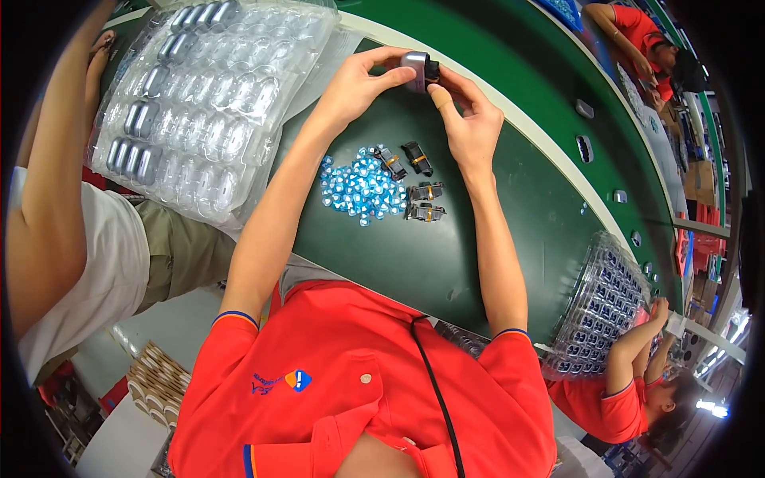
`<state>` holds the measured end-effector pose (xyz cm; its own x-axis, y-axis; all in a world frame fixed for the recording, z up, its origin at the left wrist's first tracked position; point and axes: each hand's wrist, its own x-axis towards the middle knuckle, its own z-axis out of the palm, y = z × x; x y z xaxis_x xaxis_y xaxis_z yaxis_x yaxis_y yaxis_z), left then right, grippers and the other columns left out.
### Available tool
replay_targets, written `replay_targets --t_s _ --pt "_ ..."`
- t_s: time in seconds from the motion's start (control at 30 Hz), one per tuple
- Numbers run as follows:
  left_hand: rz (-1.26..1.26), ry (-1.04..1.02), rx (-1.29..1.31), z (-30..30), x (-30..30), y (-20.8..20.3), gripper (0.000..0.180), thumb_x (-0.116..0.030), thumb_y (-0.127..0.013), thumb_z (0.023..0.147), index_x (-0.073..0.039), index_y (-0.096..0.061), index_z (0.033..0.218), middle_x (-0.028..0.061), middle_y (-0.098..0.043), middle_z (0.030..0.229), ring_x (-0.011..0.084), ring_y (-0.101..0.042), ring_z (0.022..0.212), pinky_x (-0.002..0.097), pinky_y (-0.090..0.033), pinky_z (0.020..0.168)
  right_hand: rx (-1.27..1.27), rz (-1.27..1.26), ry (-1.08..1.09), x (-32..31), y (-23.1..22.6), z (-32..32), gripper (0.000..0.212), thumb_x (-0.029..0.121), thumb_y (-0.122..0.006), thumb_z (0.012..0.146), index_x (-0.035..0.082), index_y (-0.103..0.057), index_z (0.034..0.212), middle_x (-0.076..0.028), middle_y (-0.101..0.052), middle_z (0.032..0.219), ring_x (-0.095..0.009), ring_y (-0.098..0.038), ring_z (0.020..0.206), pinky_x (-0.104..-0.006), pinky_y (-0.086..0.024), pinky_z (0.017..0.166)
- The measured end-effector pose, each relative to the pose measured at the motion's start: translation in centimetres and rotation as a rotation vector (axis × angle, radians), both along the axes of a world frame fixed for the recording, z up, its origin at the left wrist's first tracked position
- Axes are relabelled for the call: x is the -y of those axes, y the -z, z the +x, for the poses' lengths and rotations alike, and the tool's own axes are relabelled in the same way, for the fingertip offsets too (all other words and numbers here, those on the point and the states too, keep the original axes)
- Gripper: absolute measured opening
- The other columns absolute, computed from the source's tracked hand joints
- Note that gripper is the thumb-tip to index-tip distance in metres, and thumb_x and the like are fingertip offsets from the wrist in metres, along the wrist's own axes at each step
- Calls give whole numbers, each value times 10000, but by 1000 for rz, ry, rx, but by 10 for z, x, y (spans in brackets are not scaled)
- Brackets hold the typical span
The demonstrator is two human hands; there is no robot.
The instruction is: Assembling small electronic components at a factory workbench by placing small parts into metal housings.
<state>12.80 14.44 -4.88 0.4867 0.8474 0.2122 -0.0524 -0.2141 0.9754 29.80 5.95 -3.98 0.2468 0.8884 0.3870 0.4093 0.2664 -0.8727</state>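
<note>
At the far edge of the green work table (382, 263), my left hand (358, 84) grips a glossy silver-grey oval housing (414, 72) between thumb and fingers. A black inner part (433, 72) sticks out of the housing's right end. My right hand (470, 115) closes on that black part with thumb and fingertips. How deep the part sits inside cannot be seen. Below the hands lies a heap of small blue-and-white pieces (360, 190). Beside it rest several black parts with an orange band (426, 191), one of them (390, 162) touching the heap.
At left stands a stack of clear plastic trays (199, 127) with some silver housings in it. Beyond a pale rail runs a green conveyor (510, 48) carrying scattered housings (586, 149). A tray of dark parts (598, 311) sits at right. Co-workers' arms are at left and right.
</note>
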Motion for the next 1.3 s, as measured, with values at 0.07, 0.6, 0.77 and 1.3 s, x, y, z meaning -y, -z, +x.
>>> replay_targets --t_s 0.07,0.6,0.77,1.3 --pt "-4 12 17 0 -1 -2 410 -251 -698 921 -8 -643 1246 11 -673 978 89 -578 896 248 -456 840 -165 -6 -46 0 1 -1 332 35 -730 877 -13 -668 1199 -111 -700 1086 -181 -666 1019 -288 -519 932" --pt "-31 451 111 -13 15 -18 462 -333 -661 941 -59 -608 1310 13 -577 1306 136 -531 1165 292 -397 1021 -855 -316 -635 23 -19 -8 331 226 -592 994 -48 -575 1180 -102 -635 1079 -183 -603 1006 -324 -474 959" --pt "-122 475 105 -24 33 -43 434 -205 -630 964 -43 -549 1358 26 -579 1254 98 -588 944 271 -490 866 -804 -248 -527 33 -31 -27 297 204 -563 1008 -56 -600 1146 -96 -639 1059 -172 -602 963 -307 -476 923" --pt "636 -897 -867 -239 146 -105 258 -13 -501 886 -26 -707 1040 201 -680 1018 381 -619 976 438 -470 884 890 -69 373 -13 -5 59 397 170 -624 917 35 -616 1290 -212 -663 1212 -350 -639 1128 -394 -468 1008"
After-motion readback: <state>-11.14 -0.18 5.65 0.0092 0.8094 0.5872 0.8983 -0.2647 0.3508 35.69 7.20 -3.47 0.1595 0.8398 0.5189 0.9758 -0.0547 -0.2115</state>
